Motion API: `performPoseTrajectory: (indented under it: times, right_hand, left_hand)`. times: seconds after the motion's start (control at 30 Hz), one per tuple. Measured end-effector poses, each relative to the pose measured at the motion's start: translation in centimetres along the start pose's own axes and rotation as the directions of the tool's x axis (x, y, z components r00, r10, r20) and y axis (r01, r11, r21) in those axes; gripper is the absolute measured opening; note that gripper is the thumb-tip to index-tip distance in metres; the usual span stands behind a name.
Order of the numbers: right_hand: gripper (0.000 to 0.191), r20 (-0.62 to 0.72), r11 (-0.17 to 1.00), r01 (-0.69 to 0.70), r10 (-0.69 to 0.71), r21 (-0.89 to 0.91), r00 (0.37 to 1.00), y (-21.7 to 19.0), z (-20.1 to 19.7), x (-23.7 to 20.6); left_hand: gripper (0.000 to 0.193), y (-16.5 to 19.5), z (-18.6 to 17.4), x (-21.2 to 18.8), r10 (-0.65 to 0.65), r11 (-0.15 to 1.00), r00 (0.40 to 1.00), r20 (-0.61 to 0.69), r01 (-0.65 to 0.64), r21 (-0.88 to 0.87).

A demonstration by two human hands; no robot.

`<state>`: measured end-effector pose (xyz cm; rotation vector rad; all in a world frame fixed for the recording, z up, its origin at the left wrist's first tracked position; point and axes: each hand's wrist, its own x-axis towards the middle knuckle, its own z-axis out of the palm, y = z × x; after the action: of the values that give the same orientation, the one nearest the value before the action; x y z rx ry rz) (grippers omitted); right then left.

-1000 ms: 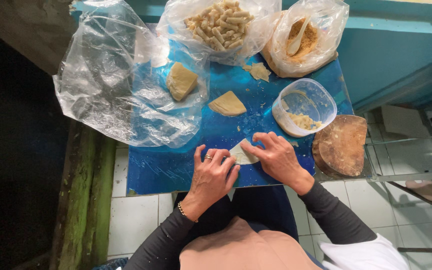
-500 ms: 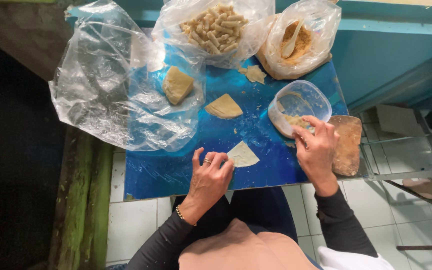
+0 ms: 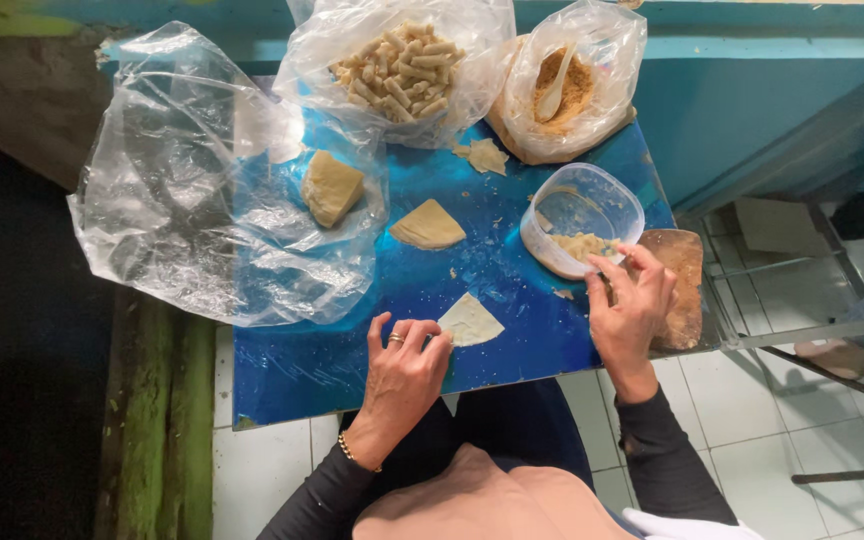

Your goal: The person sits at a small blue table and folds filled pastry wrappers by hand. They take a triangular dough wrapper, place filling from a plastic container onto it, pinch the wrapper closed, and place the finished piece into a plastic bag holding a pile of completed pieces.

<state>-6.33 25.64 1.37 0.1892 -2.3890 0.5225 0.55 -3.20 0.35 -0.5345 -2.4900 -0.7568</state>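
Blue plastic sheeting covered the small table (image 3: 332, 360) on which the work was laid out. A thin, pale triangular wrapper (image 3: 469, 321) lay flat near the table's front edge, and it was touched at its left corner by the fingertips of the left hand (image 3: 404, 375), whose fingers were spread and loosely curved, with nothing gripped. A ring was seen on one finger and a bracelet at the wrist. The right hand (image 3: 632, 305) was placed well apart from the wrapper, at the rim of a clear plastic tub (image 3: 582, 217) holding a pale filling; its fingers were bent and pinched together at the tub's near edge, though whether any filling was held between them could not be told. A brown wooden board (image 3: 684, 270) was partly covered by that hand. Further back, a folded stack of wrappers (image 3: 428, 225) lay on the sheeting, and another wedge-shaped stack (image 3: 330, 186) rested inside a large crumpled clear bag (image 3: 182, 190). Behind these, a bag of finished rolls (image 3: 397, 65) and a bag of brown crumbs (image 3: 567, 85) with a spoon in it were set against the teal wall.
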Motion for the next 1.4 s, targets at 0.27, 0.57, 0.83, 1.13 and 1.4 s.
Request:
performPoseTrajectory:
  times: [0.27,0.57,0.83,1.13,1.4]
  right_hand:
    - [0.029,-0.084,0.991,0.129,-0.132,-0.032,0.988,-1.5,-0.8,0.9]
    - [0.009,0.059,0.882,0.469,-0.467,-0.046,0.883,6.4,8.5,21.9]
    - [0.011,0.504,0.454,0.678,-0.454,-0.578,0.734,11.2,22.6,28.0]
    - [0.019,0.561,0.539,0.700,-0.431,-0.468,0.707,9.4,17.3,26.3]
    - [0.017,0.471,0.758,0.553,-0.370,-0.345,0.801,10.7,15.9,24.5]
  left_hand:
    - [0.016,0.0,0.4,0.0,-0.011,1.000,1.000,0.008,0.011,0.007]
    - [0.014,0.0,-0.1,0.3,-0.019,1.000,0.999,0.031,0.020,-0.013]
    - [0.020,0.5,-0.9,0.9,0.162,0.962,0.986,0.035,-0.165,0.219]
    - [0.009,-1.5,0.0,1.4,-0.150,0.960,0.986,0.072,0.163,-0.227]
    - [0.008,-0.1,-0.2,1.2,-0.156,0.974,0.987,0.023,0.158,-0.160]
